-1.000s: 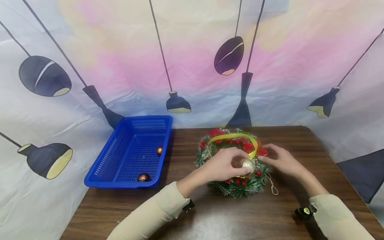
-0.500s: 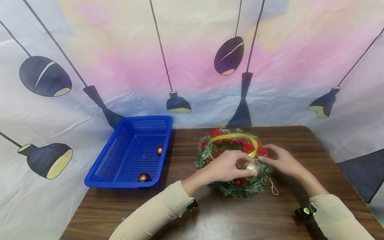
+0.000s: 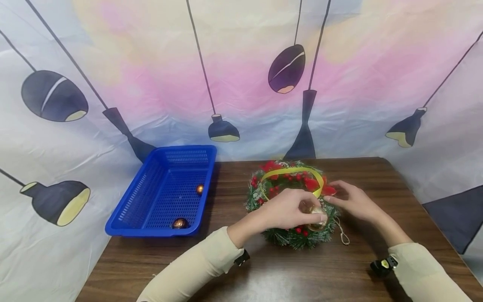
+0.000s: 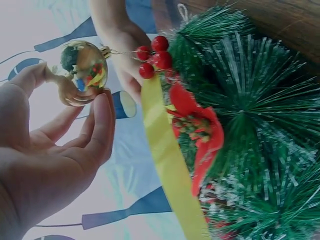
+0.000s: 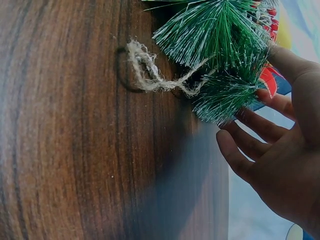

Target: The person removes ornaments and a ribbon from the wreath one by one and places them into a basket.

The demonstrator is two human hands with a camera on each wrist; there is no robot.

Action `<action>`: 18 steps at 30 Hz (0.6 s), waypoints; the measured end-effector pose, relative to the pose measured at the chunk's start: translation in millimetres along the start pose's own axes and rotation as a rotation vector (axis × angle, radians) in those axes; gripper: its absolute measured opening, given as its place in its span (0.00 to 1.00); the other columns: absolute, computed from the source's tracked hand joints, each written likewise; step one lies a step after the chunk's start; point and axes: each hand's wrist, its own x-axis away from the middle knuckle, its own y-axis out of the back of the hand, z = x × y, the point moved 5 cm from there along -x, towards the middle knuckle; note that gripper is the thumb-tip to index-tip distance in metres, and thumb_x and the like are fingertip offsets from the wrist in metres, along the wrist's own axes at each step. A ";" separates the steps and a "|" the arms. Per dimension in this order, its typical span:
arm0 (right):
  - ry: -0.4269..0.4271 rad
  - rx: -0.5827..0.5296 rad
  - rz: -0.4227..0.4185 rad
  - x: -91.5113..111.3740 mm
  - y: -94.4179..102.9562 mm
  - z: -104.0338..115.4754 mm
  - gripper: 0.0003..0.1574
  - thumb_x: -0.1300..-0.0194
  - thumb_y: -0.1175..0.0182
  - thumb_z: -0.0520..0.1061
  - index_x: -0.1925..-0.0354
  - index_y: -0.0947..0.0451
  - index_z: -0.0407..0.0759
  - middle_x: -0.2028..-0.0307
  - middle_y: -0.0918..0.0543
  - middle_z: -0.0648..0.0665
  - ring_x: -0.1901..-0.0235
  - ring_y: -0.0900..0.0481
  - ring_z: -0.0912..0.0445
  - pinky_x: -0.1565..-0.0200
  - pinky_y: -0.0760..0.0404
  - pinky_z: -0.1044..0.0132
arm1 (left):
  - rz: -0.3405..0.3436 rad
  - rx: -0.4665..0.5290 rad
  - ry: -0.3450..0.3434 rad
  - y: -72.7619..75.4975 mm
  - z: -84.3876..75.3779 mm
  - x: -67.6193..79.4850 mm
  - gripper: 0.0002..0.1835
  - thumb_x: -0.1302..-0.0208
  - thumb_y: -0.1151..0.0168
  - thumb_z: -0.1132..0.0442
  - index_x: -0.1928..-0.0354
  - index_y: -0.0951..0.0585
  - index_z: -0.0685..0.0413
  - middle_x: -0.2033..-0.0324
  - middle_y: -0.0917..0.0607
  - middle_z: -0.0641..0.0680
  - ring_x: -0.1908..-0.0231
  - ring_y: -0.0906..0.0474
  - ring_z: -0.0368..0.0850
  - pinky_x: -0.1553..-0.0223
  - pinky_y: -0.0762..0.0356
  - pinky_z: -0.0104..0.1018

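On a brown wood-grain counter [image 3: 286,277], a blue perforated plastic basket [image 3: 145,232] holds two shiny copper balls [image 3: 180,223]. Rightward, the left hand [image 3: 288,209] pinches a shiny gold ball [image 4: 89,67] beside red berries on a green bristly wreath [image 3: 281,238]; the right hand's [image 3: 354,203] fingers spread loosely at its right edge.

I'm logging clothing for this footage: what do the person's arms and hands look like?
The sleeves are long, plain and pale cream. The left hand and right hand are gloveless. A black device shows by the left sleeve, a black-and-yellow device by the right.
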 end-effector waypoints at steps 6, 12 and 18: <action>-0.003 0.010 -0.003 -0.9 1.0 0.1 0.38 0.25 0.35 0.60 0.31 0.27 0.36 0.39 0.19 0.30 0.41 0.19 0.31 0.43 0.18 0.35 | -0.008 -0.052 0.056 3.0 -4.8 1.3 0.16 0.27 0.34 0.39 0.51 0.15 0.39 0.70 0.17 0.37 0.69 0.22 0.30 0.66 0.22 0.25; 0.000 0.017 -0.004 -1.4 0.7 0.1 0.38 0.25 0.35 0.60 0.32 0.27 0.36 0.40 0.19 0.30 0.41 0.19 0.31 0.43 0.19 0.34 | -0.014 -0.042 0.105 1.1 -2.6 -1.3 0.17 0.28 0.34 0.38 0.50 0.14 0.40 0.64 0.17 0.35 0.65 0.21 0.27 0.62 0.21 0.25; -0.004 0.002 0.006 -1.6 -0.8 -0.7 0.37 0.24 0.35 0.60 0.32 0.27 0.36 0.40 0.18 0.31 0.41 0.19 0.32 0.44 0.18 0.35 | -0.015 -0.029 0.102 -4.8 -1.9 -6.0 0.18 0.28 0.33 0.39 0.50 0.14 0.41 0.64 0.16 0.33 0.61 0.21 0.25 0.58 0.21 0.24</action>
